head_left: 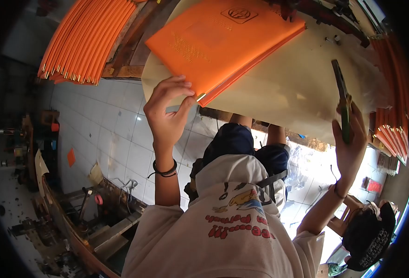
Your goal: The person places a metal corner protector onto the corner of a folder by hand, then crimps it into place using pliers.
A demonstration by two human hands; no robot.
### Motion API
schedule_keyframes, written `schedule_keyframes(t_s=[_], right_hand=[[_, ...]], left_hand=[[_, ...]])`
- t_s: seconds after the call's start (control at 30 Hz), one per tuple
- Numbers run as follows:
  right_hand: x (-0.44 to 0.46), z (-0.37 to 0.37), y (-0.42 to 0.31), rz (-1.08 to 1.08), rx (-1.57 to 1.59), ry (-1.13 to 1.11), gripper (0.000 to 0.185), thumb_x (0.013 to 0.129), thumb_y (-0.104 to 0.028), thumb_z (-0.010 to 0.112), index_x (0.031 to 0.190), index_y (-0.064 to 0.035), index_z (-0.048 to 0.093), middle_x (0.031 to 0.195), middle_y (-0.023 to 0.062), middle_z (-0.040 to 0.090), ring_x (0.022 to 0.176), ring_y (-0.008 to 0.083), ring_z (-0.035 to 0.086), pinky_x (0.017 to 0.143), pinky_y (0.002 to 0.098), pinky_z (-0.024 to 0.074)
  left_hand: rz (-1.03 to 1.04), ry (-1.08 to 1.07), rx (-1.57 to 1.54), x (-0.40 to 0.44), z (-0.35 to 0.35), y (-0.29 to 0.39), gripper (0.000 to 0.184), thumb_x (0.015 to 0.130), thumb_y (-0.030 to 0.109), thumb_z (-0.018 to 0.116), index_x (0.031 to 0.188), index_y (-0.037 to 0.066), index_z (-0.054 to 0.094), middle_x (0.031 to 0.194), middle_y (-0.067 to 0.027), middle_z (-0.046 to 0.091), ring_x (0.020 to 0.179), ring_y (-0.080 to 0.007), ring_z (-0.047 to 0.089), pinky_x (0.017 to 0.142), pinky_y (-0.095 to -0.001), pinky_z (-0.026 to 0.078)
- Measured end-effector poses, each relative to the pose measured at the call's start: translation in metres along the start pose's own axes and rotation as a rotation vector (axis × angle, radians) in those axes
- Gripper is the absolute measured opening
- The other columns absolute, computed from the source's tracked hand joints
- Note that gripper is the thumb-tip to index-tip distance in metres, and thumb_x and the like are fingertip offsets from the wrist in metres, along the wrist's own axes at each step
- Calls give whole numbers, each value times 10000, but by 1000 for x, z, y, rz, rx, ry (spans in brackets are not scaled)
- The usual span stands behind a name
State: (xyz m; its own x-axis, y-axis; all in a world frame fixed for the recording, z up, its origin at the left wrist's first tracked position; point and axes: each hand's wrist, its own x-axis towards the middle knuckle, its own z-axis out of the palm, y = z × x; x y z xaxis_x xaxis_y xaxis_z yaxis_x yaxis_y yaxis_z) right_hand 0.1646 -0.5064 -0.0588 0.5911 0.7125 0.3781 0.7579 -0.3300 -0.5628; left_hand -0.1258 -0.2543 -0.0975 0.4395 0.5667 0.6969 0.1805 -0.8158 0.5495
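Note:
An orange folder (213, 51), with an emblem and gold lettering on its cover, lies on the pale tan work surface (278, 88). My left hand (166, 107) holds the near corner of this folder between thumb and fingers. A small gold metal corner piece (201, 97) sits on that corner, right by my thumb. My right hand (352, 127) is raised off to the right, closed round the green handles of a pair of pliers (341, 81). The pliers' dark jaws point away from me, apart from the folder.
Orange folders with gold corners are stacked at the left (86, 39), and more orange folders (392, 111) stand at the right edge. Dark metal machinery (306, 9) is at the back. A person in a black cap (371, 236) is at the lower right. White tiles (116, 116) cover the floor.

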Motion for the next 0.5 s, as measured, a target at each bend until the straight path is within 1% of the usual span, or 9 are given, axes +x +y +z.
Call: schedule_keyframes(t_s=[0.1,0.13,0.2,0.3,0.4,0.43,0.5], right_hand=[[26,8,18,-88,-139,8,330,839,-91,693,1164,-37,684,1295,152,615,1138,316,634,966,406,495],[31,11,23,-118,-197,10,331,840,-107,702,1165,-43,686,1302,157,610,1142,321,629,966,414,496],[40,20,29,-123,-136,-19,343,825,-130,735,1157,-54,694,1306,160,608,1159,323,619,965,420,497],[44,24,37,-154,-115,-25,351,805,-146,770,1139,-58,705,1310,164,607,1174,323,611,970,417,495],[44,28,47,-146,-49,-42,351,791,-147,791,1121,-59,713,1310,164,608,1186,319,605,982,409,490],[44,28,48,-135,-14,-50,350,786,-146,797,1115,-59,715,1310,164,609,1190,317,603,986,407,489],[44,27,47,-169,-41,-52,359,777,-141,803,1113,-55,710,1306,158,614,1186,307,605,993,401,486]], left_hand=[[-48,-10,5,-10,4,-1,229,713,-30,800,894,41,679,1013,-98,692,1028,-278,669,887,-374,522],[-68,18,20,-13,4,0,234,718,-27,800,905,39,677,1031,-96,683,1012,-272,669,880,-372,521],[-110,66,50,-17,5,2,246,727,-23,801,929,35,673,1068,-90,666,981,-261,667,867,-369,518],[-260,129,37,-29,6,-3,318,759,-20,801,1030,21,640,1082,-96,647,919,-218,662,845,-332,518],[-603,41,-461,-42,5,1,307,901,23,682,1182,-10,563,1048,-91,631,965,-181,652,858,-320,521],[-693,-13,-611,-44,5,5,302,932,73,652,1202,-20,552,1038,-103,637,929,-185,661,830,-327,531],[-864,-119,-916,-47,9,17,332,994,174,593,1240,-39,530,1016,-128,647,859,-195,677,773,-342,551]])
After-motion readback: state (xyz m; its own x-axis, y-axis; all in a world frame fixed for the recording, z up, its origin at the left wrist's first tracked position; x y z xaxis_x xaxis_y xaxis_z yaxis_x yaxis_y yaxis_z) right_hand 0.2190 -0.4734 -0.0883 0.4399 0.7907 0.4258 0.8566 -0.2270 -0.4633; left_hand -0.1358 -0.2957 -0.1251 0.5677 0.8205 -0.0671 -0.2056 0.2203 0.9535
